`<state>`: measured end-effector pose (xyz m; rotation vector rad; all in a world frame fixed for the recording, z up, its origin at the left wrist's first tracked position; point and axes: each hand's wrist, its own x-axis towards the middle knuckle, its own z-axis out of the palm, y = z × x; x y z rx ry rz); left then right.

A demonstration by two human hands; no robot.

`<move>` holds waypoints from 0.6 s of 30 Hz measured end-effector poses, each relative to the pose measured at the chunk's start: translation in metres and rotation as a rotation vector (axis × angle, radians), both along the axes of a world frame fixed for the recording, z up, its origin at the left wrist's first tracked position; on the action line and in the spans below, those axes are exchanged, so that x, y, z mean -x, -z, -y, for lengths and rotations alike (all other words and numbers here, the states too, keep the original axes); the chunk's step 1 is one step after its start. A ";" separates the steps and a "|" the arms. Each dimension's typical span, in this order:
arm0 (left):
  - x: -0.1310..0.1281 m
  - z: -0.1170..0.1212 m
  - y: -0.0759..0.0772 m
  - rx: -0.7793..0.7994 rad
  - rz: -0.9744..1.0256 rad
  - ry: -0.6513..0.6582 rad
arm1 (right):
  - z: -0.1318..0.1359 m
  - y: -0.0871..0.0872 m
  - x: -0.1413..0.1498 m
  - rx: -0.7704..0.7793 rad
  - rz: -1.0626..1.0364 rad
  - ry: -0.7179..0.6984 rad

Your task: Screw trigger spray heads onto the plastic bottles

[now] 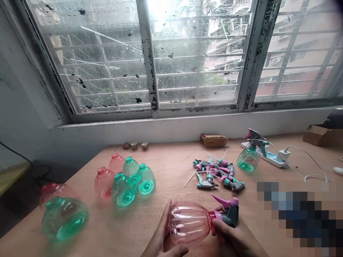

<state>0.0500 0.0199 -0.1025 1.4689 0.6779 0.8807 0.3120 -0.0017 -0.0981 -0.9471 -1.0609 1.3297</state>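
Note:
A pink transparent spray bottle (189,222) lies sideways between my hands, low in the head view. My left hand (164,232) cups its rounded base at the left. At the neck, the fingers of my right hand (223,228) are closed around the pink collar of the trigger sprayer head (230,212), which is grey with a pink trigger. The head sits on the bottle's mouth; whether it is threaded tight I cannot tell. Beyond my hands lies a pile of loose sprayer heads (214,171) in grey, pink and green, with thin white tubes.
Several open bottles without heads, green (124,191) and pink (104,182), stand on the left. A green bottle with its sprayer head (248,159) stands back right, beside a white power strip (273,157) with cables. Small cubes (134,145) and a brown box (213,140) sit near the wall.

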 end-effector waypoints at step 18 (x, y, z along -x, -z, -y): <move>-0.001 -0.003 0.002 -0.060 -0.050 -0.045 | 0.000 0.002 -0.001 0.007 -0.007 -0.014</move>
